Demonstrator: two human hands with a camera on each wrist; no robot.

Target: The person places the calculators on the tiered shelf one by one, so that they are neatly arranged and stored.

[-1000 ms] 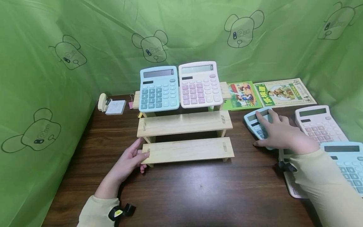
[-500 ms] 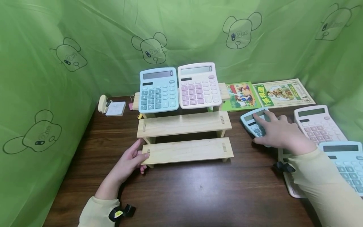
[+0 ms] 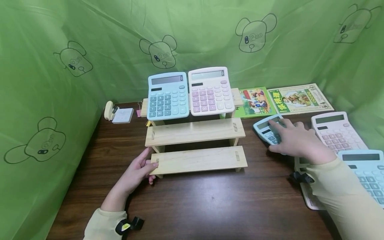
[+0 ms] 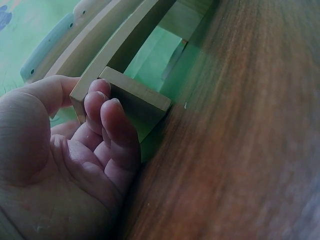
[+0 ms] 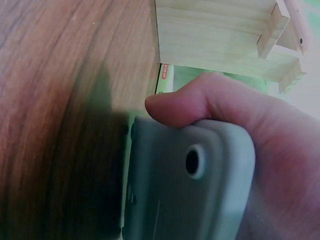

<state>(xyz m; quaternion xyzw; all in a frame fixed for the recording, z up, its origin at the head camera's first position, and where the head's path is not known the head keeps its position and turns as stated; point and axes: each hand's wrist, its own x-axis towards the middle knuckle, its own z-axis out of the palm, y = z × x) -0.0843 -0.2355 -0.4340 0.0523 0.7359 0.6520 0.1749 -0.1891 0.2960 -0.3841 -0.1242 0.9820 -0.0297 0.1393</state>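
My left hand [image 3: 135,170] holds the left end of the lowest step of a pale wooden three-tier stand [image 3: 198,160], thumb on top. In the left wrist view, curled fingers [image 4: 120,125] lie by the step's leg under the board. My right hand [image 3: 297,138] grips a light blue calculator [image 3: 267,125], its fingers spread over the face and covering much of the keypad. The thumb [image 5: 175,107] presses the calculator's edge in the right wrist view. On the top tier lean a blue calculator [image 3: 168,96] and a white calculator with purple keys [image 3: 211,91].
More calculators lie at the right: a white and pink one [image 3: 336,133], a blue one [image 3: 363,166] and another partly under the right sleeve. Two picture books [image 3: 300,98] lie at the back. A notepad [image 3: 123,115] and cream stapler-like object [image 3: 109,110] sit back left.
My right hand and the blue calculator have shifted slightly left. The left hand keeps its place on the stand.
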